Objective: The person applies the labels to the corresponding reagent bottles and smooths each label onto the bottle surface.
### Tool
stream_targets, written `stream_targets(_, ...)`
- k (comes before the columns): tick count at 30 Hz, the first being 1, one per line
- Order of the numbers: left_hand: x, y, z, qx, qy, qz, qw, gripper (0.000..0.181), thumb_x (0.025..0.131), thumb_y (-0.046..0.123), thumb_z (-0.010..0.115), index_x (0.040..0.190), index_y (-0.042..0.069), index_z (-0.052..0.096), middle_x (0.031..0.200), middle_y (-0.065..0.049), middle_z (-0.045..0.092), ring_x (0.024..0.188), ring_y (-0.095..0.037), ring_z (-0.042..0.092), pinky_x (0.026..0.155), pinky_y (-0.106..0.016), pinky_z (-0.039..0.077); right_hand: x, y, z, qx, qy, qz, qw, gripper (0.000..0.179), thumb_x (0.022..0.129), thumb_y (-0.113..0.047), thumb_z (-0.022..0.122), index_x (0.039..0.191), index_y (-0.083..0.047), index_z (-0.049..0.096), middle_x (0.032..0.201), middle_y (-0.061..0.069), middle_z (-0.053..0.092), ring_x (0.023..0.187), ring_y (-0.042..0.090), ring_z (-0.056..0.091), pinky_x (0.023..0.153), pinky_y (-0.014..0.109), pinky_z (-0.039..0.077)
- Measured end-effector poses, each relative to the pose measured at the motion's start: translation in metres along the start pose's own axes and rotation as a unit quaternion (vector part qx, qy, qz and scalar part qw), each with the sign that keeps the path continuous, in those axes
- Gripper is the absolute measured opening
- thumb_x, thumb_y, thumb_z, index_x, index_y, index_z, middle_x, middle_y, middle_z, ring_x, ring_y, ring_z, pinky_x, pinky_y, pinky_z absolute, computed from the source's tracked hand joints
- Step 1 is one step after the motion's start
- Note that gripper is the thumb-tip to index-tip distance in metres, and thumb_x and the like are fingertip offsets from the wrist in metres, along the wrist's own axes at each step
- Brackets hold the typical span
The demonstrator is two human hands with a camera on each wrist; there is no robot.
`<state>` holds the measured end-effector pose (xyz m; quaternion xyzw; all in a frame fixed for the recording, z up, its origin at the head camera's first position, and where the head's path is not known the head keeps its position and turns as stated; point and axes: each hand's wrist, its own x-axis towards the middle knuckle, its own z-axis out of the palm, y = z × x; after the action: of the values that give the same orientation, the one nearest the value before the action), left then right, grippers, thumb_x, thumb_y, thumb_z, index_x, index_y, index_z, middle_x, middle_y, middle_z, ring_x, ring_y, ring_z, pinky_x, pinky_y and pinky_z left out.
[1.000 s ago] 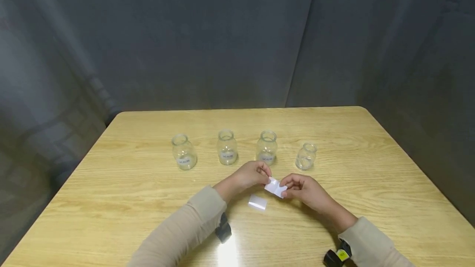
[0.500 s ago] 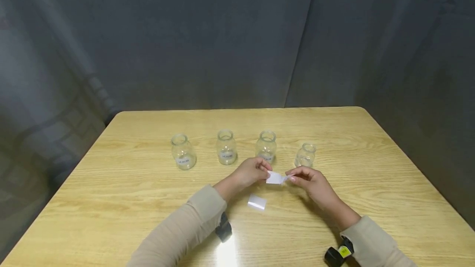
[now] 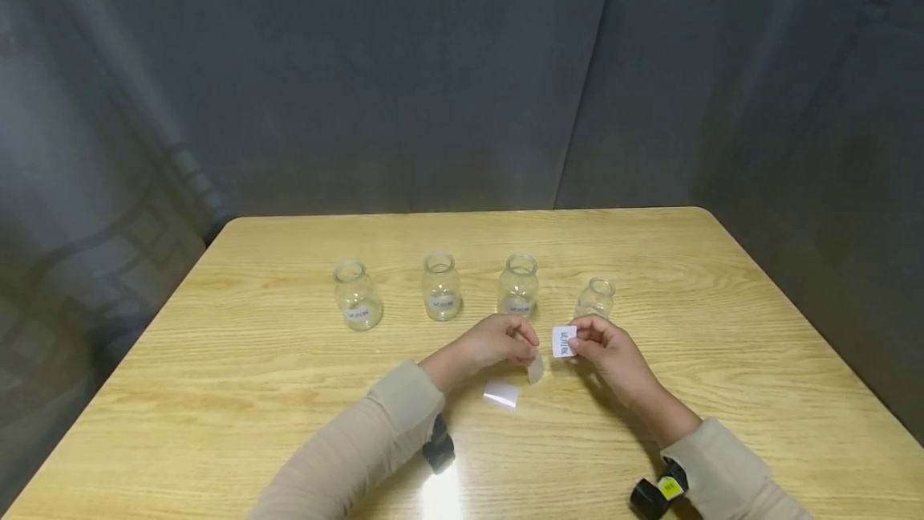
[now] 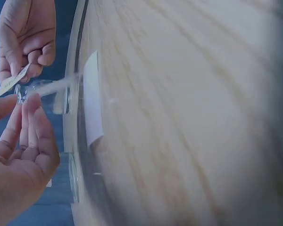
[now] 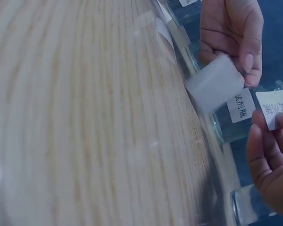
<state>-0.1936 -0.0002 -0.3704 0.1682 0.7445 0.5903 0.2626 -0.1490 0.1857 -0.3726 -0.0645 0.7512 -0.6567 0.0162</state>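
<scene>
My right hand (image 3: 613, 355) pinches a white label sticker (image 3: 562, 341) between thumb and fingers, its printed dark characters facing the head camera. Just to its left, a thin, translucent backing paper (image 3: 535, 369) hangs from the fingertips of my left hand (image 3: 494, 342). Label and backing are apart. In the right wrist view the backing paper (image 5: 216, 84) is blurred. Directly behind my right hand stands a small clear glass jar (image 3: 595, 298), its lower part hidden by the fingers. A flat white slip of paper (image 3: 501, 394) lies on the table below my left hand.
Three larger glass jars, the left one (image 3: 357, 295), the middle one (image 3: 441, 287) and the right one (image 3: 518, 286), stand in a row with printed labels on their fronts. All are open-topped, on a wooden table (image 3: 238, 359). Dark curtains (image 3: 404, 87) hang behind it.
The folded white piece held between both hands has come apart into label and backing. My right hand has risen slightly with the label, turning its print into view; the backing stays in my left.
</scene>
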Motion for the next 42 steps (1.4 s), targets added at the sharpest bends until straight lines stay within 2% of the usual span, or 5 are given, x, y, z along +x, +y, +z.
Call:
stream_targets(9, 0.005, 0.005, 0.009, -0.022, 0.017, 0.019, 0.9994, 0.017, 0.078, 0.011, 0.061, 0.090, 0.000, 0.057, 0.077, -0.004, 0.055, 0.070, -0.014, 0.056, 0.067, -0.027, 0.049, -0.001, 0.000, -0.001, -0.029, -0.003, -0.008, 0.9996, 0.022, 0.078, 0.005, 0.057, 0.096, 0.015, 0.048, 0.078, 0.004, 0.054, 0.068, 0.009, 0.052, 0.059, 0.022, 0.046)
stream_targets(18, 0.011, 0.010, 0.019, -0.001, 0.035, 0.047, 0.9983, 0.013, 0.077, 0.004, 0.061, 0.087, -0.002, 0.056, 0.071, -0.002, 0.052, 0.063, -0.011, 0.050, 0.064, -0.025, 0.048, -0.001, 0.000, -0.002, -0.059, 0.003, -0.026, 0.9979, 0.026, 0.078, -0.001, 0.060, 0.098, 0.014, 0.053, 0.079, 0.009, 0.055, 0.069, 0.008, 0.050, 0.059, 0.020, 0.045)
stream_targets(25, 0.019, 0.008, 0.026, -0.013, 0.061, 0.052, 0.9967, 0.008, 0.076, -0.003, 0.058, 0.084, -0.004, 0.055, 0.067, -0.002, 0.051, 0.058, -0.008, 0.048, 0.057, -0.020, 0.047, -0.001, -0.002, -0.006, -0.049, 0.054, 0.005, 0.9973, 0.030, 0.076, 0.003, 0.061, 0.099, 0.016, 0.047, 0.076, 0.004, 0.052, 0.066, 0.006, 0.050, 0.057, 0.018, 0.045)
stream_targets(34, 0.032, 0.009, 0.039, -0.018, 0.094, 0.051, 0.9941, 0.007, 0.076, -0.002, 0.059, 0.082, -0.002, 0.056, 0.067, -0.001, 0.050, 0.058, -0.008, 0.047, 0.056, -0.020, 0.046, 0.003, 0.004, -0.018, -0.042, 0.092, 0.059, 0.9931, 0.017, 0.080, -0.002, 0.058, 0.090, 0.008, 0.047, 0.070, -0.002, 0.052, 0.062, 0.007, 0.050, 0.057, 0.021, 0.046)
stream_targets(42, 0.044, 0.009, 0.052, 0.020, 0.139, 0.041, 0.9893, 0.006, 0.074, -0.001, 0.063, 0.075, 0.000, 0.057, 0.060, 0.001, 0.050, 0.050, -0.006, 0.043, 0.043, -0.014, 0.037, 0.006, 0.010, -0.029, -0.062, 0.109, 0.070, 0.9897, 0.017, 0.080, 0.001, 0.056, 0.093, 0.010, 0.048, 0.071, -0.004, 0.052, 0.064, 0.003, 0.050, 0.058, 0.018, 0.046)
